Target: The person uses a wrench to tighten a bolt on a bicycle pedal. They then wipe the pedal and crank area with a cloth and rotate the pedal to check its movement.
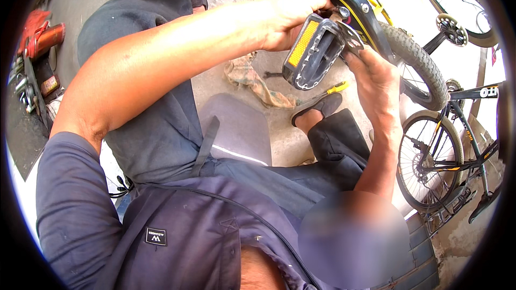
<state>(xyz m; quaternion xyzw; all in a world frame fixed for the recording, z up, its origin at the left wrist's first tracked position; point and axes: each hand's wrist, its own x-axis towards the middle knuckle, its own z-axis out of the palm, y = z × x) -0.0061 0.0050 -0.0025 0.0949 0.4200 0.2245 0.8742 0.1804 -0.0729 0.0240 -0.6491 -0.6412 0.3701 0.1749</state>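
A black bicycle pedal [317, 56] with a yellow reflector stands out from a yellow bicycle's black, yellow-lined chain guard [344, 0]. My left hand [290, 19] is closed at the pedal's crank end, its thumb side near a bolt head; other fingers are hidden behind the pedal. On the other side my right hand [376, 72] pinches a flat silver metal piece [351, 37] beside the pedal. Part of that piece is covered by my fingers, so its kind is unclear.
A patterned rag [252, 80] and a yellow-handled screwdriver [329, 93] lie on the floor between my legs. Tools and a red object [48, 40] fill the left side. A knobbly tyre [424, 64] and a dark bicycle [451, 158] stand at right.
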